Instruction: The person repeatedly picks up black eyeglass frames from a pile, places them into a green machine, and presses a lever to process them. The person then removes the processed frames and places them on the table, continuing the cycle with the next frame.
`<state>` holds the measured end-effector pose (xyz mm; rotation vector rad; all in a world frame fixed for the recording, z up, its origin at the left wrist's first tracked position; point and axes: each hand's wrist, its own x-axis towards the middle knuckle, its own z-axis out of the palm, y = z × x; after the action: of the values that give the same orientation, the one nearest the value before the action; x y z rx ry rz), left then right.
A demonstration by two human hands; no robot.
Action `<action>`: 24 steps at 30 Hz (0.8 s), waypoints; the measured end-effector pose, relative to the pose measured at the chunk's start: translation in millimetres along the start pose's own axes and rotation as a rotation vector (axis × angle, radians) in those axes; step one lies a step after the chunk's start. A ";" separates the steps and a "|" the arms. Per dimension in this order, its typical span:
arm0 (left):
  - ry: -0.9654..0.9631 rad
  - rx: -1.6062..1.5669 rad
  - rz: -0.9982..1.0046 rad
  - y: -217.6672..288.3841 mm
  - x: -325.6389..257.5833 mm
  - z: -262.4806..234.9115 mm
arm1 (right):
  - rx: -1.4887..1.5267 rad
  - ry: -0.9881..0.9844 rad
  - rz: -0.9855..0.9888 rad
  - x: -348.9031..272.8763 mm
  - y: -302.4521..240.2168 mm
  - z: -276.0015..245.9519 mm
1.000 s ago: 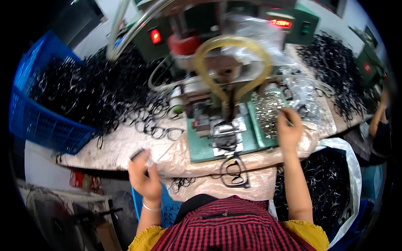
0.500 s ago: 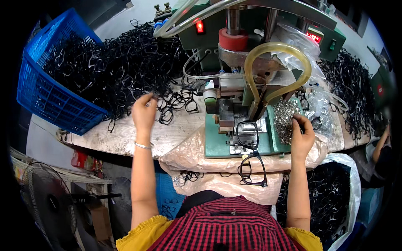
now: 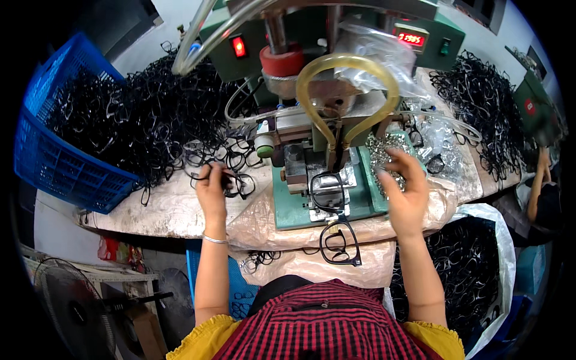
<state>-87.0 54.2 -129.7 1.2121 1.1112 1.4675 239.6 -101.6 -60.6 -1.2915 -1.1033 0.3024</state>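
My left hand [image 3: 212, 195] is closed at the edge of a heap of black glasses frames, with a black glasses frame [image 3: 241, 186] between its fingers. My right hand [image 3: 409, 195] has its thumb and fingers spread beside a green tray [image 3: 378, 201] of small shiny metal parts [image 3: 384, 153]; nothing shows in it. A black glasses front [image 3: 328, 193] rests in the press fixture, one rim on the metal block and the other hanging over the front edge. A yellowish hose [image 3: 348, 60] loops above the fixture.
Black frames pile up at the left [image 3: 150, 108], partly in a blue plastic crate [image 3: 72, 159], and at the far right [image 3: 480, 120]. A white-lined sack [image 3: 507, 258] of dark frames stands below right. A fan [image 3: 75, 312] is at lower left; another person's arm [image 3: 540, 174] shows far right.
The view has shifted. My left hand has come down and closed on a glasses frame. My right hand has drawn away from the metal parts, and its fingers have spread.
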 end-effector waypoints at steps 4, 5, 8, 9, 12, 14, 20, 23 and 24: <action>-0.062 -0.241 -0.174 -24.5 -21.2 17.2 | 0.216 -0.003 0.067 8.1 -0.4 46.4; 0.000 -0.333 -0.242 -21.0 -35.9 18.5 | 0.248 -0.003 0.082 4.6 -2.0 52.1; -0.133 -0.425 -0.123 13.3 -56.8 34.7 | 0.213 -0.001 0.117 -0.6 -5.2 50.6; -0.216 -0.427 -0.016 42.0 -56.5 49.3 | 0.214 -0.031 0.118 3.9 -8.5 48.2; -0.405 -0.290 0.545 135.1 -66.1 94.1 | 0.260 -0.056 0.088 7.2 -17.0 51.8; -0.332 0.092 0.820 151.7 -48.4 111.1 | 0.309 -0.056 0.149 5.7 -28.0 53.6; -0.607 -0.265 0.308 158.5 -81.0 110.0 | 0.288 -0.215 0.113 -3.9 -42.1 29.6; -0.904 -0.393 -0.588 141.5 -114.2 102.9 | -0.586 -0.101 -0.135 3.9 13.2 -8.3; -0.939 -0.521 -0.783 129.2 -115.3 109.0 | -0.789 -0.046 -0.096 2.5 37.5 -18.8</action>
<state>21.3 -72.8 -11.3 0.7747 0.3990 0.4124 269.8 -99.3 -89.8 -1.9136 -1.3812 -0.2082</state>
